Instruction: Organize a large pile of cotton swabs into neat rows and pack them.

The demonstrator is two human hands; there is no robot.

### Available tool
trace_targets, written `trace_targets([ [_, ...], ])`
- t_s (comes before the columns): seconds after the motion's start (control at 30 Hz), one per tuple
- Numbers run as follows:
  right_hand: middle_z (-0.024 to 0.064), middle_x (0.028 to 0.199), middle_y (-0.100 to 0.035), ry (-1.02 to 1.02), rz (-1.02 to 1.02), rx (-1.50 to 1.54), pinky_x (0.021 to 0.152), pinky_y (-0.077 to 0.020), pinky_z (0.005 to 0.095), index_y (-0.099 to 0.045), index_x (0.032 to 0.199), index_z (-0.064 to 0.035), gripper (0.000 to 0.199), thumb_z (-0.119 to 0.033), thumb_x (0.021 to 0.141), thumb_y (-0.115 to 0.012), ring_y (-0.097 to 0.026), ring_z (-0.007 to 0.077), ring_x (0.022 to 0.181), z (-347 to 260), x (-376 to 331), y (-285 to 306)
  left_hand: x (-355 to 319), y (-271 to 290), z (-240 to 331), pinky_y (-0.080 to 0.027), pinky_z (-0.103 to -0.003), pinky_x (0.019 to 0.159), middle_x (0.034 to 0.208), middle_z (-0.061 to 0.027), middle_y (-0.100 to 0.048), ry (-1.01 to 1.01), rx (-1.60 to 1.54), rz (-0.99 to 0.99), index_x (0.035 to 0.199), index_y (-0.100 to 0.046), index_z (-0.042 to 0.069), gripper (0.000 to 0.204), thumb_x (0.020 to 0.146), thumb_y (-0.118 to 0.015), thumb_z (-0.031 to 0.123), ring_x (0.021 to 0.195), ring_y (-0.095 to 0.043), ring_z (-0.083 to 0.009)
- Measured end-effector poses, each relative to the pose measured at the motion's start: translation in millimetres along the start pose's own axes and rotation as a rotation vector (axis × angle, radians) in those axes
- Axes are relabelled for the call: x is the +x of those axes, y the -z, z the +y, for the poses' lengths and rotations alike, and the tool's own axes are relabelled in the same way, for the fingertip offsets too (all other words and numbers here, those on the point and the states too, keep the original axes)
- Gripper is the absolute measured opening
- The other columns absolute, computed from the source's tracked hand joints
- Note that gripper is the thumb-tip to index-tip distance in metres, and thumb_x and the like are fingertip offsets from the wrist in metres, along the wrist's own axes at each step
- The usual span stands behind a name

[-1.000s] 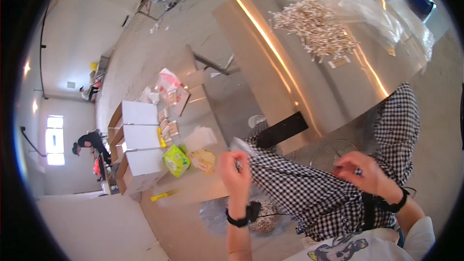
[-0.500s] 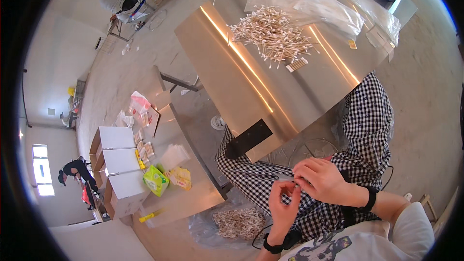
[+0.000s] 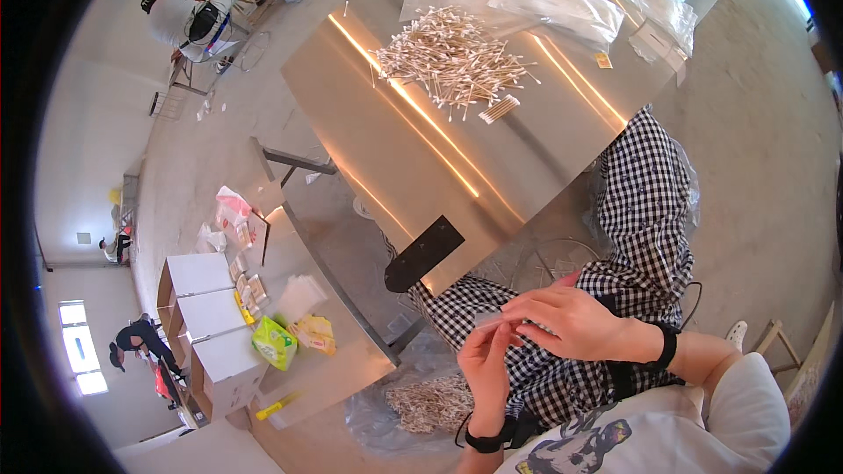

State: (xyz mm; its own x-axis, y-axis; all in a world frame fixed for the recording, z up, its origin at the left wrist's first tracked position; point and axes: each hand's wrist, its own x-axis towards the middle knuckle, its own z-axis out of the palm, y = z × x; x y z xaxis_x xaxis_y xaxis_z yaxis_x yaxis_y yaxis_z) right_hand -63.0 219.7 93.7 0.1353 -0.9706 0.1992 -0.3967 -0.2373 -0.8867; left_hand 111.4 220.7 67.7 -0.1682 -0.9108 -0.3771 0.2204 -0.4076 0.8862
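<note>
A small clear plastic packet (image 3: 488,320) is held up over my lap. My left hand (image 3: 486,362) pinches it between thumb and fingertips. From the right, my right hand (image 3: 569,323) reaches across with bent fingers closed at the packet's edge, partly covering it and meeting the left fingertips. Whether anything is inside the packet is too small to tell. Beyond my hands, on the metal table, lies a loose heap of cotton swabs (image 3: 448,61). A small row of swabs (image 3: 500,109) lies side by side at the heap's near edge.
Clear plastic bags (image 3: 549,9) lie behind the swabs on the metal table (image 3: 378,132). A lower side table (image 3: 351,364) at left bears white cartons (image 3: 211,316) and a green packet (image 3: 275,342). A bag of swabs (image 3: 430,404) rests below. Other people are in the background.
My hands have shifted left, and the clear packet now shows beyond the fingertips. The right fingers reach further across it. The whole view has also shifted slightly.
</note>
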Motion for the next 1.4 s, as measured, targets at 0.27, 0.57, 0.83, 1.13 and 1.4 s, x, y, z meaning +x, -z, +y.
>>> trace_targets([
  [0.27,0.0100,0.090,-0.070,-0.156,-0.100,0.151,0.071,-0.0534,0.0382,-0.066,0.100,-0.0051,0.017,-0.014,0.086,-0.071,-0.069,0.0303,0.082,1.0,0.2,4.6,-2.0,4.8,12.2,-0.049,-0.023,0.066,0.083,-0.0048,-0.069,-0.027,0.257,-0.019,0.094,-0.070,-0.001,0.008,0.095,-0.068,0.007,0.074,-0.063,-0.0115],
  [0.57,0.0076,0.073,-0.066,-0.129,0.022,-0.091,0.055,-0.0504,0.0367,-0.063,0.086,-0.0069,0.011,-0.012,0.082,-0.071,-0.067,0.0271,0.065,8.2,7.0,1.0,2.9,-0.8,10.4,-0.039,-0.028,0.054,0.072,-0.0061,-0.063,-0.226,0.667,-0.113,0.082,-0.067,-0.001,0.011,0.090,-0.071,0.005,0.061,-0.052,-0.0119],
  [0.83,0.0104,0.070,-0.068,-0.287,-0.177,-0.002,0.058,-0.0531,0.0389,-0.061,0.085,-0.0051,0.014,-0.013,0.078,-0.069,-0.068,0.0299,0.064,9.6,32.1,-15.7,1.7,26.3,41.2,-0.042,-0.038,0.082,0.092,-0.0086,-0.067,-0.436,0.906,-0.210,0.095,-0.063,0.002,0.027,0.075,-0.079,0.009,0.085,-0.061,-0.0224],
  [1.13,0.0093,0.080,-0.072,-0.437,-0.495,0.296,0.069,-0.0543,0.0398,-0.065,0.097,-0.0082,0.022,-0.019,0.078,-0.068,-0.071,0.0283,0.074,10.9,46.4,-49.2,6.6,68.2,33.7,-0.040,-0.049,0.106,0.118,-0.0117,-0.060,-0.351,0.961,-0.185,0.139,-0.052,0.006,0.084,0.065,-0.091,0.018,0.111,-0.059,-0.0312],
  [1.4,0.0126,0.080,-0.071,-0.544,-0.487,0.554,0.066,-0.0548,0.0309,-0.057,0.101,0.0025,0.019,-0.003,0.084,-0.064,-0.069,0.0161,0.073,28.3,45.9,-59.6,12.5,66.2,29.2,-0.048,-0.031,0.074,0.105,-0.0089,-0.058,-0.408,0.958,-0.108,0.135,-0.057,0.007,0.079,0.063,-0.090,0.010,0.089,-0.059,-0.0212],
])
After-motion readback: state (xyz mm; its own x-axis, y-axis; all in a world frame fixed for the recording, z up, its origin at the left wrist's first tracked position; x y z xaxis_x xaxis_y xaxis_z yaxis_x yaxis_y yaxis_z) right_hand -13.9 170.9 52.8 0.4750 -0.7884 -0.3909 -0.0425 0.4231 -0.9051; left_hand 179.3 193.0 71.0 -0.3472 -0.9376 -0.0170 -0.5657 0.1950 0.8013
